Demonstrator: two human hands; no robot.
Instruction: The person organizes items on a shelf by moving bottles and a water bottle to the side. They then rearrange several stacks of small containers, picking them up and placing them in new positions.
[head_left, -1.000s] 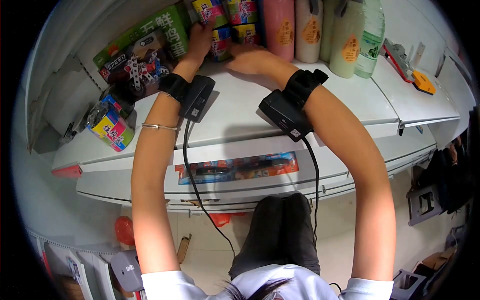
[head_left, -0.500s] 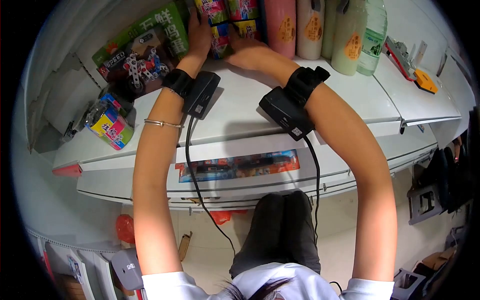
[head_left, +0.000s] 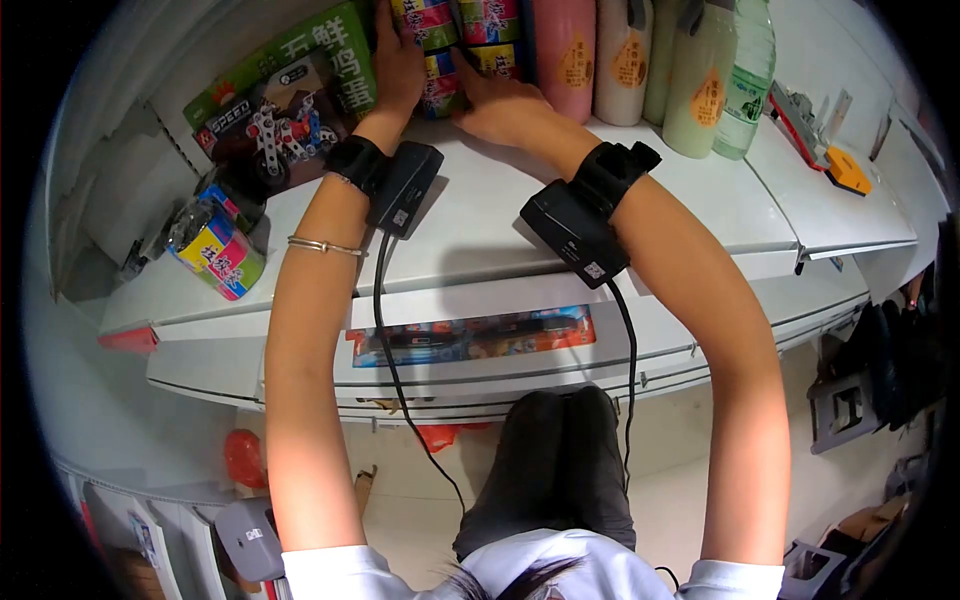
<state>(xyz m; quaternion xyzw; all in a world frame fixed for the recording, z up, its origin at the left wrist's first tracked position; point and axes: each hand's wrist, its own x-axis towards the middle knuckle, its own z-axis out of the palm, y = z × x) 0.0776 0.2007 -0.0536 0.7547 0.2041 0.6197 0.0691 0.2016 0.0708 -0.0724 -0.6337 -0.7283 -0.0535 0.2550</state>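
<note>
Colourful rolls of garbage bags [head_left: 440,85] are stacked two high in two columns at the top of the head view. My left hand [head_left: 400,72] lies along the left side of the left column, fingers pointing up and back. From the other side, my right hand [head_left: 505,108] presses against the lower left roll, its thumb upright between the columns. Together they clasp that lower roll; some fingertips are hidden behind the stack. Part of the lower right roll [head_left: 497,60] shows above my right hand.
Pink, white and pale green bottles [head_left: 697,95] stand right of the stack. A green box [head_left: 335,50] and a toy motorcycle box [head_left: 275,130] lean at left. Nearer sits another garbage bag roll [head_left: 222,258]. A red tool [head_left: 797,122] lies far right. Black cables [head_left: 388,345] hang from my wrists.
Both hands stay around the rolls with almost no movement. The whole view has shifted very slightly.
</note>
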